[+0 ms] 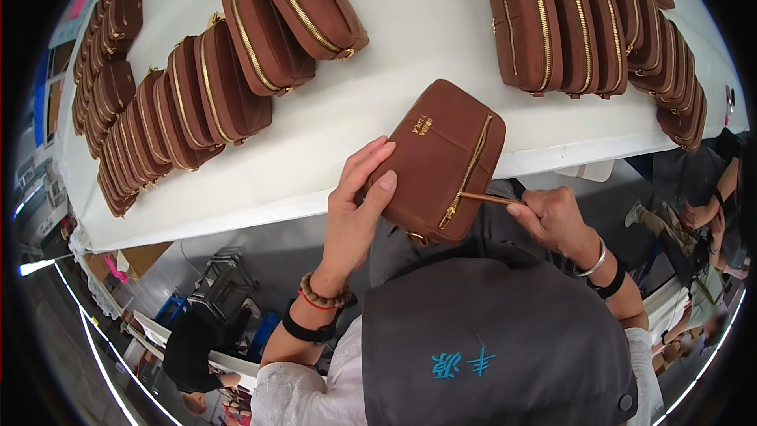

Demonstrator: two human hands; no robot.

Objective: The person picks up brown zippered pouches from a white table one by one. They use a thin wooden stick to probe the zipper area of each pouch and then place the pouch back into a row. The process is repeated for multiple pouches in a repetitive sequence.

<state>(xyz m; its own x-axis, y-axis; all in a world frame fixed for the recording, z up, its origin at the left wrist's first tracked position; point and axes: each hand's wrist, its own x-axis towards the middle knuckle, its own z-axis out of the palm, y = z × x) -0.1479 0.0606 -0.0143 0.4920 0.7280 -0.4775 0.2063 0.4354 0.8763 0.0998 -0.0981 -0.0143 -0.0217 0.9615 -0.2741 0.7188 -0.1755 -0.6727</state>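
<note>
Your left hand [359, 205] grips the brown pouch [441, 159] at its 8 o'clock corner, over the tabletop [410, 55] edge. Its long axis runs 1 to 7 o'clock. Your right hand [552, 217], closed on what looks like a thin stick [489, 198], sits at 4 o'clock, tip at the zipper [467, 177].

pouch [438, 162] before table [410, 39] (pouch rows [189, 95] behind)

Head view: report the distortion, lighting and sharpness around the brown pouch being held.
Head view: fisheye bends the white table edge and darkens the corners; light is even and soft, with faint shadows under the rows of pouches; the held brown pouch, left hand and right hand with its thin stick are sharp; the rim areas look softer.
</note>
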